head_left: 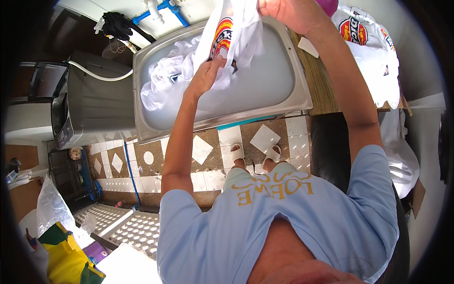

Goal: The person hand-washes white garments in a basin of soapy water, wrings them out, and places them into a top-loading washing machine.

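Observation:
A white printed garment (246, 28), wet and bearing a red, yellow and black print, is held up over a metal sink (299, 75) of cloudy water. My left hand (207, 75) is closed on its lower left part, thumb over the print. Higher up, at the top edge of the picture, my right hand (295, 16) grips the garment's upper part; some of its fingertips are cut off or hidden by cloth. More bunched white cloth (163, 75) lies in the water at the sink's left, and seems to run up against the raised garment.
White printed garments (373, 66) are heaped on a wooden board (319, 80) right of the sink. A small white piece (308, 47) lies on that board. Left stands a grey washing machine (101, 99) with a white hose (101, 76). Blue pipes (165, 7) and black gloves (118, 26) are behind.

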The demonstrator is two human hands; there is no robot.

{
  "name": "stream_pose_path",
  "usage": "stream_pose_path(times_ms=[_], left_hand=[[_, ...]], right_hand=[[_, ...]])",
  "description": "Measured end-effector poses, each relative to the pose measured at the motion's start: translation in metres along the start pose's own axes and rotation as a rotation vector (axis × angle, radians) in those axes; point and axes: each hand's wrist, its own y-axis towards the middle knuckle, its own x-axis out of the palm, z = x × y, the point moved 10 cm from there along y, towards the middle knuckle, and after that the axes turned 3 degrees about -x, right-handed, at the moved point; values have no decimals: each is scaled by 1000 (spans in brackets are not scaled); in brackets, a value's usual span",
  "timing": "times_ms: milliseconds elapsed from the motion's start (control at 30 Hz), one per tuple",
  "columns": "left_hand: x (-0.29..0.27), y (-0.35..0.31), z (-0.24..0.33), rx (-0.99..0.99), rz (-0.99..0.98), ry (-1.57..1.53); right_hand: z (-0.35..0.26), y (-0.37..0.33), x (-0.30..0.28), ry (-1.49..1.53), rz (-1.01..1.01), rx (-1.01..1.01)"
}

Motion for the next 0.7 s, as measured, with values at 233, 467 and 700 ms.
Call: stream_pose_path(times_ms=[233, 467, 700], left_hand=[[-32, -22, 97, 597, -103, 807], [-136, -24, 131, 433, 265, 724], [-133, -30, 31, 164, 537, 1037]], right_hand=[[-86, -47, -65, -263, 454, -4], [-54, -55, -82, -227, 424, -11], [15, -70, -49, -372, 360, 236]])
